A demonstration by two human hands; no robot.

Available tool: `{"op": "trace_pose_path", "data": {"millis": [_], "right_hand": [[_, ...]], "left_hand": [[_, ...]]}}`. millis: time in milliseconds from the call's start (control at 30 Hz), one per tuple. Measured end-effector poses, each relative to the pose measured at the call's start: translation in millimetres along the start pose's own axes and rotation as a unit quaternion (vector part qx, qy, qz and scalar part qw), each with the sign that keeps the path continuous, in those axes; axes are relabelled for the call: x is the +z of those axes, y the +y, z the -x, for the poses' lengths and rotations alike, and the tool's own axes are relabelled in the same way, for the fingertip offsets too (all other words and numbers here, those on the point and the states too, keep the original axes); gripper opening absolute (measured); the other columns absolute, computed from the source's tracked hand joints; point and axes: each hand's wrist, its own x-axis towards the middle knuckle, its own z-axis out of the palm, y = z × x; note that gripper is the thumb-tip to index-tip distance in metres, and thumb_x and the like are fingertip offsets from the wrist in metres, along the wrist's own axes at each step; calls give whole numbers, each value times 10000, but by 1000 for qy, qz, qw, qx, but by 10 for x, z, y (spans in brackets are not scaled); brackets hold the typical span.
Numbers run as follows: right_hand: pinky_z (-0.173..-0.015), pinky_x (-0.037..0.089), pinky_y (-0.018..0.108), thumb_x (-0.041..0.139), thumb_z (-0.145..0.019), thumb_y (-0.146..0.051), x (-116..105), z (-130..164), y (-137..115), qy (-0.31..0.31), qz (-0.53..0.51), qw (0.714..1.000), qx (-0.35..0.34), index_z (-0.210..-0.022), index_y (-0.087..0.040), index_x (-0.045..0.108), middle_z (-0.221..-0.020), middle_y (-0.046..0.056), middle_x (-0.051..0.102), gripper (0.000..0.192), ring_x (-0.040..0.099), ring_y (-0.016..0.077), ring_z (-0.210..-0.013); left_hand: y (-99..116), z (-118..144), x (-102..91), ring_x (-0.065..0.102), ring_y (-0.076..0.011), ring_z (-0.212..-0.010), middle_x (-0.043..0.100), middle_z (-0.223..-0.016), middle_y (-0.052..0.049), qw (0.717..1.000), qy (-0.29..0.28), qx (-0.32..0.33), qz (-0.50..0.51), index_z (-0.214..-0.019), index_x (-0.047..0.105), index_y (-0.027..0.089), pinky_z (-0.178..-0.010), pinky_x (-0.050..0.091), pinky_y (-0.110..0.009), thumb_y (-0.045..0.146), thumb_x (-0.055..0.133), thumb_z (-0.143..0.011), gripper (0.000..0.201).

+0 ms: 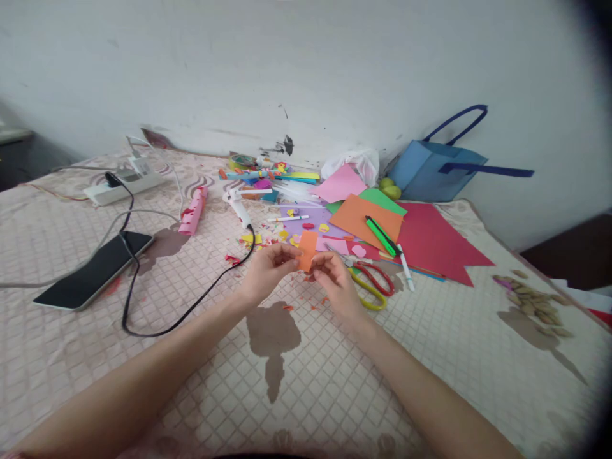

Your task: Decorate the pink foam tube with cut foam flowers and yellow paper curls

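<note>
Both of my hands hold one small orange paper strip (pixel 307 248) above the quilted cover. My left hand (pixel 268 269) pinches its left edge with fingertips closed on it. My right hand (pixel 336 285) grips its lower right corner. Just right of my right hand lie red-and-yellow scissors (pixel 371 284). Small paper scraps (pixel 291 307) are scattered under my hands.
Coloured paper sheets (pixel 430 239) spread at centre right with a green marker (pixel 381 236) and a white pen (pixel 406 269). A glue gun (pixel 238 206), a phone (pixel 95 268) on a black cable, a power strip (pixel 124 185), a blue bag (pixel 433 169) and dried pods (pixel 533 305) lie around.
</note>
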Motion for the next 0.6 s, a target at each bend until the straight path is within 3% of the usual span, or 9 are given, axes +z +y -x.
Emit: {"op": "trace_pose_path", "data": {"millis": [233, 433, 600], "right_hand": [[-709, 448, 284, 513, -776, -129, -30, -6, 44, 52, 65, 996, -26, -925, -241, 586, -861, -2, 606, 201, 568, 143, -786], [-739, 457, 288, 580, -761, -142, 2, 6, -14, 39, 51, 997, -41, -895, -239, 586, -865, 0, 607, 165, 571, 142, -808], [-707, 455, 279, 645, -753, -226, 26, 33, -25, 71, 62, 995, -28, -826, -226, 586, -817, -8, 590, 94, 562, 137, -763]], "left_hand": [[17, 2, 16, 602, -117, -746, 654, -846, -26, 998, -47, -14, 25, -872, 647, 139, -730, 499, -267, 69, 508, -710, 225], [-40, -26, -19, 605, -153, -844, 653, -929, -59, 996, -73, 38, -28, -908, 641, 137, -787, 479, -294, 139, 620, -714, 195], [-58, -32, -24, 584, -122, -703, 636, -773, -41, 997, -68, 24, -8, -808, 631, 117, -685, 472, -261, 238, 668, -721, 154]]}}
